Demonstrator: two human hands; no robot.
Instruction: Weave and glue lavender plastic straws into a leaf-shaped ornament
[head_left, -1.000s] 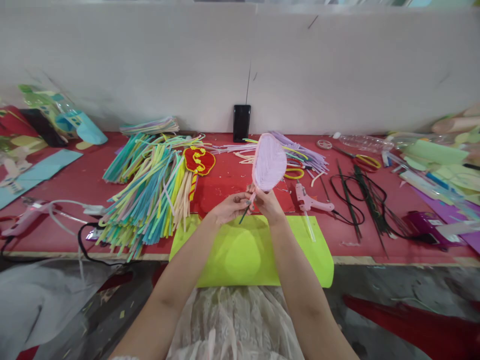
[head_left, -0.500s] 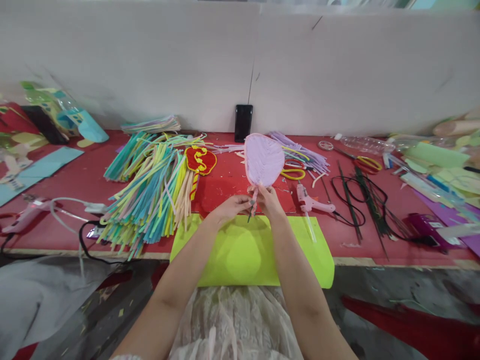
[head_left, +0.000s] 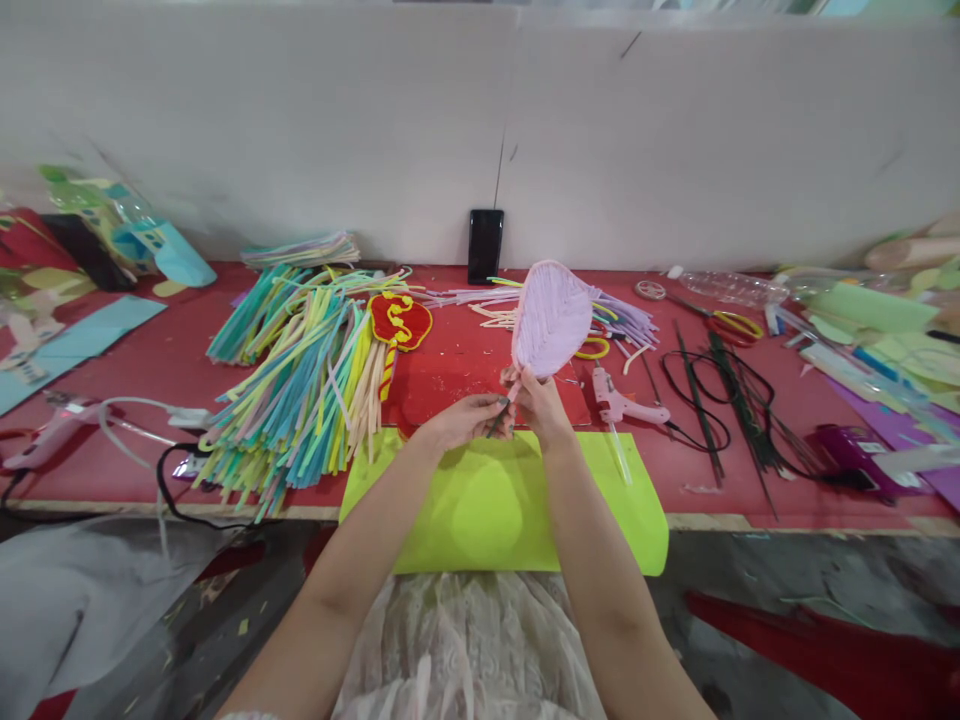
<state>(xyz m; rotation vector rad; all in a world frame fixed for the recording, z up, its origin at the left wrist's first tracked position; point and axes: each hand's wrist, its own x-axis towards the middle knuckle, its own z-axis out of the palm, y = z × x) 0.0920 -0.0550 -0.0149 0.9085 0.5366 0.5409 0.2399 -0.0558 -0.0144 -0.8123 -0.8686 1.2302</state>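
Observation:
A lilac fan [head_left: 553, 318] made of pipe cleaners, edged in pink, is held up over the red table [head_left: 442, 375] and leans to the right. Pink wrapping covers the upper part of its stem; the dark lower end pokes out below. My right hand [head_left: 540, 400] is closed around the stem just under the fan's head. Lower down, the fingers of my left hand [head_left: 474, 418] pinch the stem near its bare end. Beneath both hands lies a lime-green sheet [head_left: 480, 510]. A red and yellow fan [head_left: 401, 322] rests to the left, beside a heap of pastel pipe cleaners [head_left: 300, 380].
A black phone [head_left: 486, 246] stands against the white partition [head_left: 300, 130]. To the right are a pink glue gun [head_left: 626, 405], yellow-handled scissors [head_left: 735, 327], dark wire stems [head_left: 739, 410] and a purple box [head_left: 862, 462]. Another glue gun [head_left: 56, 432] lies at the left.
The lilac fan has tilted to the right and turned slightly, and its stem now slants. Both hands keep their hold on it in about the same place.

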